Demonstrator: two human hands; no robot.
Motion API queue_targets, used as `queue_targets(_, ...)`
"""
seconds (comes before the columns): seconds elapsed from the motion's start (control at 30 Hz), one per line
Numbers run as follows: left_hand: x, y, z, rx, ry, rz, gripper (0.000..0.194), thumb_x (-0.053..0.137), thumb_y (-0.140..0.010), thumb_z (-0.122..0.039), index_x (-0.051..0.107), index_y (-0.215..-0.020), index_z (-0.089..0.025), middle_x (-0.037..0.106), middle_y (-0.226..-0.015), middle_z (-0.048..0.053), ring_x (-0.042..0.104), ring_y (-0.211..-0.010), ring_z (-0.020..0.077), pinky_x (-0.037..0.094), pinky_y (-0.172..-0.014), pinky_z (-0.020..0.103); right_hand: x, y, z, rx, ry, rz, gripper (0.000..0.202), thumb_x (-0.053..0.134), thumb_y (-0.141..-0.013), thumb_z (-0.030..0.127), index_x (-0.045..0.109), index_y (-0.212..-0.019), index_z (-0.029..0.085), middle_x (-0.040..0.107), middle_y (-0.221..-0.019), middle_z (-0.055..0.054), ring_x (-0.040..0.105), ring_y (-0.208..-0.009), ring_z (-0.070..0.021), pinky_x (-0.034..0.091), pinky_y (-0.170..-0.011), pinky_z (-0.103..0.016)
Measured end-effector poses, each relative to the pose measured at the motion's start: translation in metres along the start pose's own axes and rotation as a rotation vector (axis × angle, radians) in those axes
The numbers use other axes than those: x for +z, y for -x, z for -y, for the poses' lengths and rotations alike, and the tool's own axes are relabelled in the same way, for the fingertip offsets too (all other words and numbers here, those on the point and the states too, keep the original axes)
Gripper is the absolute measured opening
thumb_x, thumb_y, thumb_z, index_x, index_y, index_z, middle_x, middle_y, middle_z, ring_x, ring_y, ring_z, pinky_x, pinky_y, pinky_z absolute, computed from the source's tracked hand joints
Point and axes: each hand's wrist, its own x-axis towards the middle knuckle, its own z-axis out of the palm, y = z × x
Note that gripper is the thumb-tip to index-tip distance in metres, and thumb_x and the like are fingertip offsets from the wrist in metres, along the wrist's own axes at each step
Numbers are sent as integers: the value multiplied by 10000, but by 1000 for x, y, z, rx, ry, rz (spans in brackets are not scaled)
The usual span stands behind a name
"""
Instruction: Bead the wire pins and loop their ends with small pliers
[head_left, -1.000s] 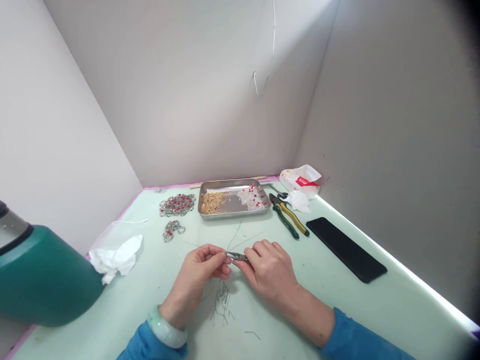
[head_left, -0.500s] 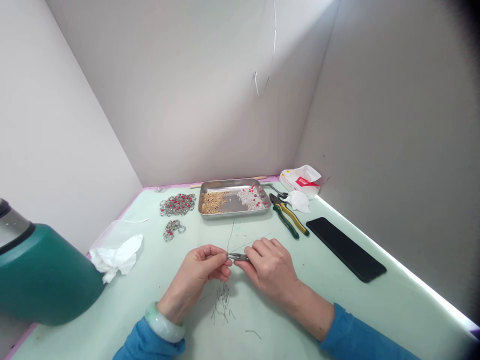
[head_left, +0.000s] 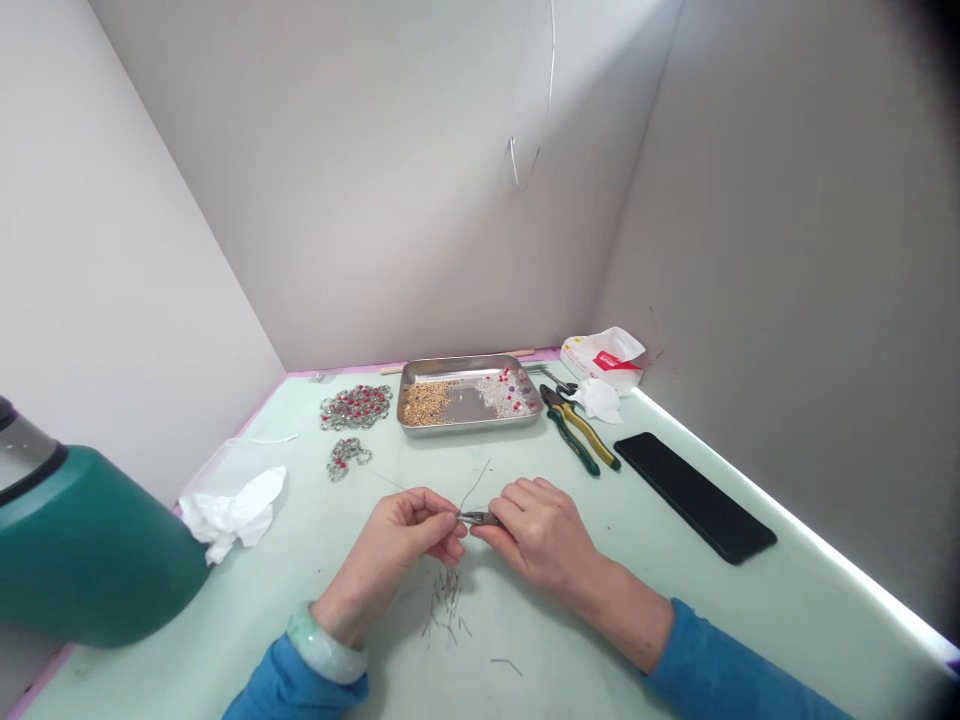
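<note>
Between thumb and fingertips, my left hand pinches a thin metal wire, one end of which rises up and to the right. My right hand is closed round a pair of small pliers; their handles are hidden in the palm. The plier jaws point left and meet the wire right at my left fingertips. Whether a bead sits there is too small to tell. Just below the hands lies a loose pile of short bent wire pieces, and a single bent wire rests nearer me.
A metal tray holds gold and clear-red beads. Left of it lie two heaps of beaded chain, a crumpled tissue and a green bottle. To the right are green-yellow cutters, a black phone and a tissue pack.
The wire's free end has swung from nearly upright to leaning right, and another thin strand now shows left, above my left hand. Both hands keep their grip almost in place.
</note>
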Motion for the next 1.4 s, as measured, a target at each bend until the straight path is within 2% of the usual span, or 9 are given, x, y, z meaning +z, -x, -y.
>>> queue_targets(0.27, 0, -1, 3, 8, -34, -24, 96, 631, -729, -228, 589, -722, -142, 669, -588, 23, 588, -537, 120, 455, -575, 228, 2, 2, 1, -10, 25, 5, 354, 445, -905, 395, 529, -652, 162, 544, -622, -17, 444, -601, -141, 245, -589, -285)
queue_targets(0.6, 1, -3, 6, 31, 14, -41, 104, 650, -707, -229, 601, -700, -137, 660, -627, 36, 593, -553, 131, 469, -579, 249, 4, 1, 6, 60, 32, 53, 343, 450, -901, 380, 564, -663, 162, 576, -622, -16, 490, -590, -139, 261, -581, -285)
queue_targets(0.8, -10, -5, 8, 31, 210, -136, 114, 659, -712, -214, 593, -741, -126, 647, -703, 44, 569, -542, 102, 477, -564, 233, -1, 3, 5, 175, 95, 95, 249, 519, -857, 360, 557, -705, 166, 567, -712, -38, 490, -699, -175, 301, -642, -302)
queue_targets(0.93, -13, -6, 11, -8, 346, -91, 101, 665, -713, -181, 599, -759, -120, 639, -701, 42, 555, -525, 83, 476, -532, 205, -1, 9, 3, 215, 146, 124, 127, 569, -817, 243, 557, -725, 156, 557, -754, -57, 480, -741, -193, 321, -649, -313)
queue_targets(1.0, -12, -7, 12, -20, 377, -69, 85, 660, -719, -167, 603, -755, -116, 637, -698, 41, 553, -522, 79, 478, -525, 197, -2, 9, 5, 214, 104, 107, 119, 575, -815, 243, 566, -736, 154, 556, -768, -62, 481, -762, -199, 337, -669, -324)
queue_targets(1.07, -10, -6, 13, -35, 401, -45, 74, 658, -721, -160, 607, -745, -113, 633, -688, 39, 551, -518, 77, 480, -518, 191, -3, 6, 8, 197, -22, 55, 116, 541, -839, 247, 584, -779, 158, 564, -802, -67, 486, -804, -206, 356, -710, -343)
queue_targets(1.17, -6, -5, 14, -77, 433, 12, 74, 666, -714, -157, 618, -742, -107, 630, -674, 37, 544, -505, 72, 484, -510, 185, -7, -4, 14, 219, -432, -1, 193, 410, -893, 192, 601, -915, 170, 578, -892, -71, 513, -824, -179, 398, -731, -327)
queue_targets(1.3, -2, -3, 15, -133, 416, 132, 81, 662, -708, -165, 629, -746, -101, 624, -660, 34, 533, -467, 71, 469, -455, 182, -14, -21, 13, 420, -1138, 195, 199, 440, -875, 230, 603, -975, 175, 590, -811, -28, 511, -613, -110, 432, -597, -256)
queue_targets(1.4, -1, -1, 16, -158, 369, 190, 67, 643, -708, -163, 629, -735, -104, 618, -643, 27, 533, -447, 77, 460, -439, 193, -16, -27, 9, 434, -1366, 311, 136, 564, -810, 265, 630, -862, 159, 562, -679, 8, 473, -574, -97, 406, -576, -239)
